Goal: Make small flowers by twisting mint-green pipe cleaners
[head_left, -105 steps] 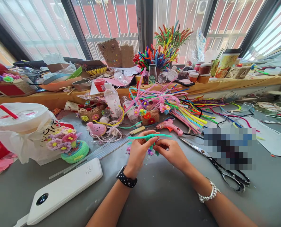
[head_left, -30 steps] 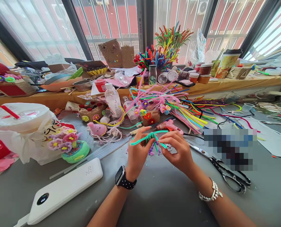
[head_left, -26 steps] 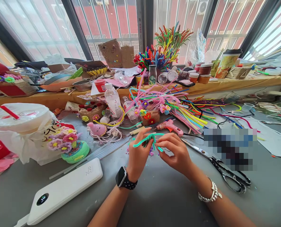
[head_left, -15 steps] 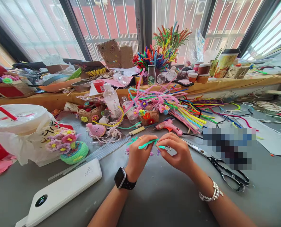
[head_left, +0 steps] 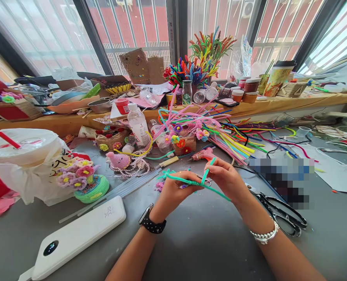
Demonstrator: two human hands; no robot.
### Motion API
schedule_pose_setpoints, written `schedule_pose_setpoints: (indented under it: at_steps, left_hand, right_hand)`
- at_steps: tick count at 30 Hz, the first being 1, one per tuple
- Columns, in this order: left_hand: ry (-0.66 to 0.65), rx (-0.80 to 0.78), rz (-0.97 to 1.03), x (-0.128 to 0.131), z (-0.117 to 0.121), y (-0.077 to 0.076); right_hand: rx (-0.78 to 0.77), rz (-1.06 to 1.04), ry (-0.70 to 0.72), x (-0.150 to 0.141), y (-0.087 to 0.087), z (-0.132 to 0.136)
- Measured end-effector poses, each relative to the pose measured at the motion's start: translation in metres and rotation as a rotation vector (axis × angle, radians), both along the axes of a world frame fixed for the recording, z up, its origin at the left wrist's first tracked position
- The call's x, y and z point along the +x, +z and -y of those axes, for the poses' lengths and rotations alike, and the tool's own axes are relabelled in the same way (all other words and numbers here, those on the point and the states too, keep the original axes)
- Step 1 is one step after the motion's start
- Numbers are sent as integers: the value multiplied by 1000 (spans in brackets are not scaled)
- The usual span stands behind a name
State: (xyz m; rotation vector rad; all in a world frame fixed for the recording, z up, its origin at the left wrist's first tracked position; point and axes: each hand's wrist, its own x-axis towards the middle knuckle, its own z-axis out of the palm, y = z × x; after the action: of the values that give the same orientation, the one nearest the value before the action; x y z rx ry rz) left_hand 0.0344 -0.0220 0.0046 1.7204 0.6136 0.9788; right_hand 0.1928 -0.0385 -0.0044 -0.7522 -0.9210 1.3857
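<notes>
Pipe cleaner (head_left: 217, 191) in teal is pinched between our left hand (head_left: 173, 191) and right hand (head_left: 227, 177), just above the grey table (head_left: 197, 242), scissors (head_left: 281, 212) at 3 o'clock. Looks feather-light, fuzzy and bendy with a wire core, so we'd grip close to the twist, not the floppy tails

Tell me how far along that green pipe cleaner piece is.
Done: the green pipe cleaner already has a looped, twisted knot at its left end, and finished flowers sit on the green base. In hand: the left hand grips the stem while the right hand bends another strand upward. Left: both long ends are loose, and the scissors lie untouched.
</notes>
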Motion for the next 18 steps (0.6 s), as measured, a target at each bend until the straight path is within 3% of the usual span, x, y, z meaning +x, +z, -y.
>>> schedule_pose_setpoints:
  at_steps: [3, 7, 13, 18]
  left_hand:
    - [-48, -185, 161, 0, 0, -3]
    - [9, -290, 276, 3, 0, -6]
    - [24, -237, 251, 3, 1, -5]
    - [27, -157, 194, 0, 0, -5]
  right_hand:
    - [-77, -115, 103, -4, -1, 0]
    - [-162, -228, 172, -12, -3, 1]
    - [-264, -258, 141, -15, -4, 2]
    - [-337, -278, 193, -16, -6, 1]
